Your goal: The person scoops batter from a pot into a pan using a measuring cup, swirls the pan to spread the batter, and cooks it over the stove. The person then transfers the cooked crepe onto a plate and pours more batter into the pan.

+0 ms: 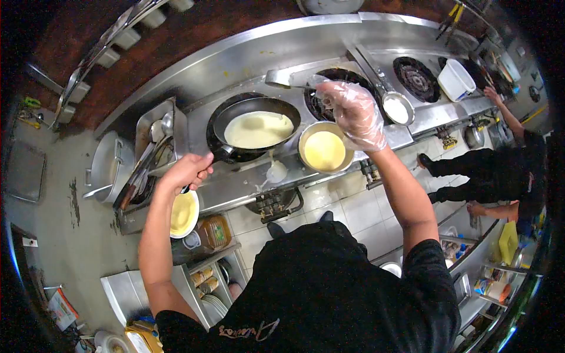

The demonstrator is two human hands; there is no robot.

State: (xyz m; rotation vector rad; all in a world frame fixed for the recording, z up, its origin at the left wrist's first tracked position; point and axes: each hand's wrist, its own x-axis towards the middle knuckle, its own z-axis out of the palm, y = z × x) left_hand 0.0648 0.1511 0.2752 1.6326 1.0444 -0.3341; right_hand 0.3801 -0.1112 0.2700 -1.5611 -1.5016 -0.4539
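Note:
My bare left hand is wrapped round the handle of a black frying pan, which is over a burner on the left. Pale batter lies spread across most of the pan's bottom. In a clear plastic glove, my right hand is closed on the handle of a metal ladle. The ladle's bowl is above the back edge of the pan. Below the right hand, at the stove's front edge, is a metal bowl of yellow batter. Batter is spilled on the stove front.
A saucepan with white contents and a white plastic tub are to the right. On the left are a steel container of utensils, a large pot and a plate of pale yellow rounds. A co-worker stands at right.

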